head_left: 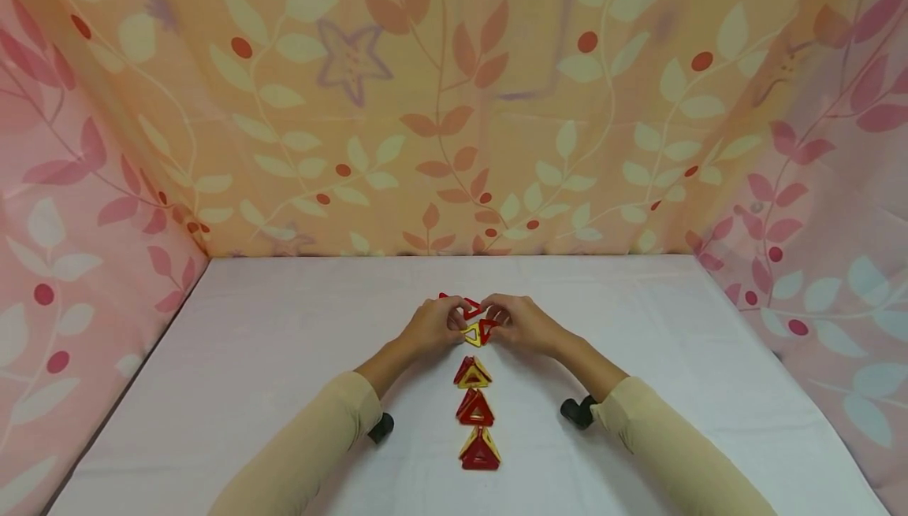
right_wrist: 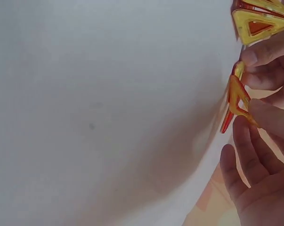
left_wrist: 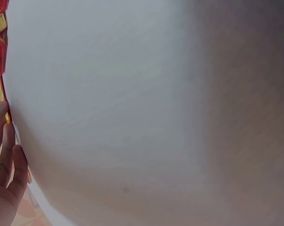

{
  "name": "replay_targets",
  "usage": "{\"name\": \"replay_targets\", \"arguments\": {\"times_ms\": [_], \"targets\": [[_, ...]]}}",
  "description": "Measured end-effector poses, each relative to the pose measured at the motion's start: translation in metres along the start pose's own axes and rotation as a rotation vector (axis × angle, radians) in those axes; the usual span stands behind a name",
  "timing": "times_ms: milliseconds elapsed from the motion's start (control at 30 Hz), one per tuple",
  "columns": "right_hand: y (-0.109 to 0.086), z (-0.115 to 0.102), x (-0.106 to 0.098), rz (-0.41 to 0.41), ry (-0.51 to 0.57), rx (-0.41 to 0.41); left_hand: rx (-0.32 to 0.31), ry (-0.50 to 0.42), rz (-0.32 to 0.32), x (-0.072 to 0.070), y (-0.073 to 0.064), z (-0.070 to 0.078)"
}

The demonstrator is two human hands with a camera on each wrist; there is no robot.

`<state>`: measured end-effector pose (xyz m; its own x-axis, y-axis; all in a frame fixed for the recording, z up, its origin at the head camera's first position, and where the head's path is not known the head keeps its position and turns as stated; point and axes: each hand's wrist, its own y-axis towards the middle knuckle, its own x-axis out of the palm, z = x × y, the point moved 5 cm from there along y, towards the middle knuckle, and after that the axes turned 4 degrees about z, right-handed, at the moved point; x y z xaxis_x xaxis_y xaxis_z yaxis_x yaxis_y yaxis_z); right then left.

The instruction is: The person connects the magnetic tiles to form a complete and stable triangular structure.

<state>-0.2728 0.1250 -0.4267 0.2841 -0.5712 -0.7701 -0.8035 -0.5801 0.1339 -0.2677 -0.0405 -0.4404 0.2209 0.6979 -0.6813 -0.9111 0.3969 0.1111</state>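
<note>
In the head view, my left hand pinches a yellow triangular tile with an open middle. Opposite it, my right hand grips a red triangular tile, tilted up and meeting the yellow one edge to edge. Behind them lies another red triangular tile, with a further red piece partly hidden by the left hand. From the right wrist, thumb and fingers of that hand show around a translucent triangular tile. The left wrist view catches only part of the left hand, at its edge.
Nearer the body, three small red and yellow pyramids stand in a row: the far one, the middle one and the near one. A white cloth covers the table, with patterned curtains behind and at both sides.
</note>
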Motion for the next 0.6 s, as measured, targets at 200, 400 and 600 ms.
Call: {"name": "replay_targets", "arguments": {"times_ms": [200,400,600], "targets": [[-0.0001,-0.0043,0.0043,-0.009,0.068,0.01,-0.001,-0.007,-0.002,0.0018,0.0004,-0.001],[-0.0002,-0.0043,0.0077,-0.013,0.09,0.036,-0.008,-0.001,-0.004,0.0007,-0.0002,0.001],[0.0003,-0.0049,0.0083,-0.011,0.007,0.039,-0.026,0.0,-0.006,-0.0004,-0.0013,0.0017]]}}
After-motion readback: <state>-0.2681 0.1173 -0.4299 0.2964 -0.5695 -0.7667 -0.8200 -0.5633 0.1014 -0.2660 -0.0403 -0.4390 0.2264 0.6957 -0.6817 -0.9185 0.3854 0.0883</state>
